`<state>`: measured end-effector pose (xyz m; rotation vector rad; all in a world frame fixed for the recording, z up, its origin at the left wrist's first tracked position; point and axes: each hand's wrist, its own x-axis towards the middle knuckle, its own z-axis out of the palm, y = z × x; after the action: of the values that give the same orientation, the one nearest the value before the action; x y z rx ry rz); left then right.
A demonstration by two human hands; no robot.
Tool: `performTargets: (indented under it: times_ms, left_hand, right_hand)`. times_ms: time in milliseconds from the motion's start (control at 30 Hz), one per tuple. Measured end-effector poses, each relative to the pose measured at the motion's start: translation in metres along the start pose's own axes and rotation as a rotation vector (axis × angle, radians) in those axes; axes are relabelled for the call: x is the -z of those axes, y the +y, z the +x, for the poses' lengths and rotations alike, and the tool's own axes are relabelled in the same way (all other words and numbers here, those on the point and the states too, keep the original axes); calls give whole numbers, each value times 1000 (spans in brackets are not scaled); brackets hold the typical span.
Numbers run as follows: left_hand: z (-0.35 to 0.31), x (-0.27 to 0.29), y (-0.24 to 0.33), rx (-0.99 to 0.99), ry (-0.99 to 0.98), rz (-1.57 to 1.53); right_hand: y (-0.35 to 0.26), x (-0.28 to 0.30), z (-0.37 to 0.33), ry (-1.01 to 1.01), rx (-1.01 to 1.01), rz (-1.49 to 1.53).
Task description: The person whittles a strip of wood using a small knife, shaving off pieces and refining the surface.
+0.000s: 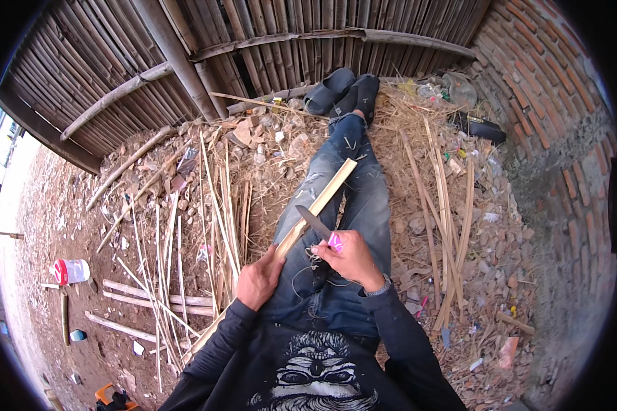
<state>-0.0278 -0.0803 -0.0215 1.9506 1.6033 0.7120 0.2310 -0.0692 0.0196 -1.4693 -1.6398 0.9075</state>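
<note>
A long split bamboo strip (330, 186) lies slantwise over my outstretched, jeans-covered legs (369, 212), its far end above my shins. My left hand (259, 279) is wrapped round it near my thigh, and the strip's tail runs back under my left forearm. In my right hand (349, 260) is a knife (312, 220) with a pink handle, gripped at the handle. The knife's dark blade points away to the left and lies across the strip; whether its edge touches the bamboo I cannot tell. Thin shavings (310, 264) cling to my jeans near the right hand.
Bamboo strips (216, 219) lie in a bundle on my left, and more strips (445, 226) on my right. A bamboo wall (274, 55) stands beyond my feet, a brick wall (562, 151) at right. Black clogs (329, 91), a red-and-white tub (71, 271) and rubble (247, 130) are around.
</note>
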Motion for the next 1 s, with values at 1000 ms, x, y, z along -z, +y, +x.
performTargets:
  times_ms: [1000]
  left_hand:
    - [-11,13,15,58,-12,107]
  right_hand:
    - [40,-26,19,108,4,-649]
